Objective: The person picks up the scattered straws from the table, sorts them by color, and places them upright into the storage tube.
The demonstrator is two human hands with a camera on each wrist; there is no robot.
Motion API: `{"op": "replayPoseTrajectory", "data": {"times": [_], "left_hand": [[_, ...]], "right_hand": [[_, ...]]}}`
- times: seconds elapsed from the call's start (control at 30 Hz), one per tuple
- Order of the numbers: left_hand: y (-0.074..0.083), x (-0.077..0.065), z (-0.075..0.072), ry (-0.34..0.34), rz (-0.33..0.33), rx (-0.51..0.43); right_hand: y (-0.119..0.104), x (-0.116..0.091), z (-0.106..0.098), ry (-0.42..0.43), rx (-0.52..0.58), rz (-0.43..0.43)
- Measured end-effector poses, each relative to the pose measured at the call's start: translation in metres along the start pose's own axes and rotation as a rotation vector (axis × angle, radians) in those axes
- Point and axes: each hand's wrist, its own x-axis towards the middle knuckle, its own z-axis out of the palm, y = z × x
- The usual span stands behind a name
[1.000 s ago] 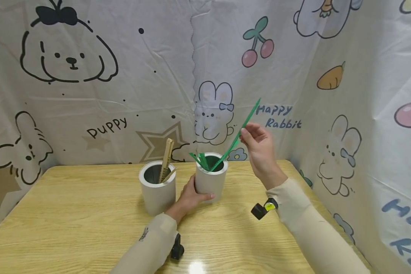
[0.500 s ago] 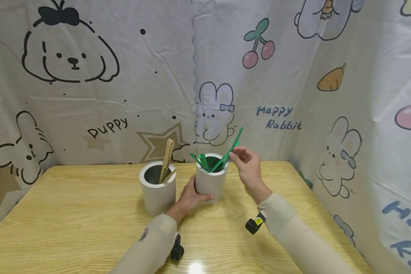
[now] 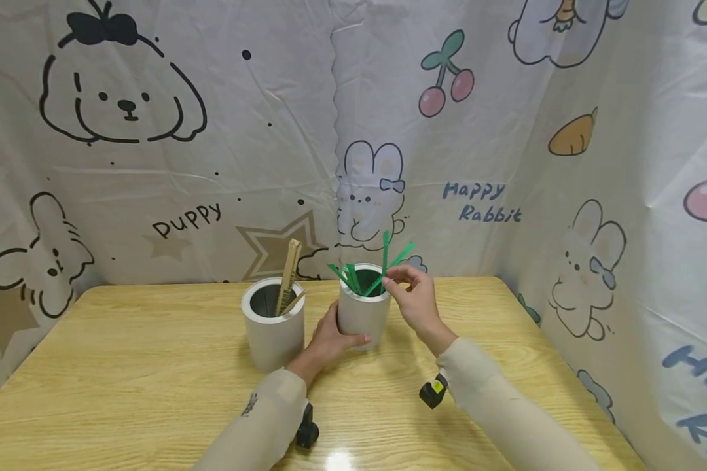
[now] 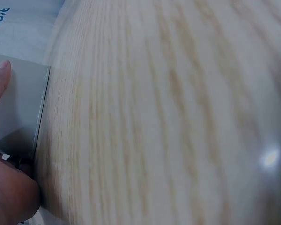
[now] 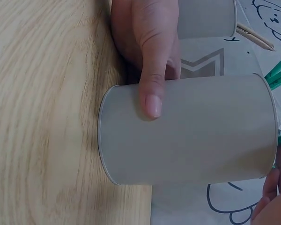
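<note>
In the head view my left hand (image 3: 330, 337) grips a white cylindrical pot (image 3: 362, 317) from its left side, thumb across the front. The right wrist view shows that thumb on the pot's wall (image 5: 201, 136). Several thin green strips (image 3: 351, 280) lean inside the pot, their lower ends hidden. My right hand (image 3: 415, 297) is at the right rim and pinches a slim upright green strip (image 3: 385, 252) between thumb and fingers. Another green strip (image 3: 402, 254) slants out behind those fingers. The left wrist view catches only part of my left hand (image 4: 11, 192) against the pot (image 4: 23, 103).
A second white pot (image 3: 273, 340) stands to the left, close to my left wrist, with tan, slender sticks (image 3: 287, 278) in it. Both pots rest on a wood-grain table (image 3: 153, 366). A printed cloth (image 3: 241, 163) hangs behind and along the sides.
My right hand has moved down and left to the pot's rim. The green strip it pinches has gone lower and now stands nearly upright. The left hand and both pots stay put.
</note>
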Motion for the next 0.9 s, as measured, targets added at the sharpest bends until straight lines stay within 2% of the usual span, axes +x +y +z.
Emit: {"op": "replayPoseTrajectory", "data": {"times": [0.27,0.5,0.9], "left_hand": [[0.000,0.000,-0.001,0.001,0.007,0.001],[0.000,0.000,0.000,0.006,0.013,0.009],[-0.003,0.001,0.002,0.017,0.014,0.010]], "right_hand": [[-0.001,-0.002,-0.002,-0.021,-0.052,-0.008],[0.004,-0.008,-0.012,0.007,-0.047,0.030],[0.012,-0.016,-0.029,-0.038,-0.081,0.033]]}}
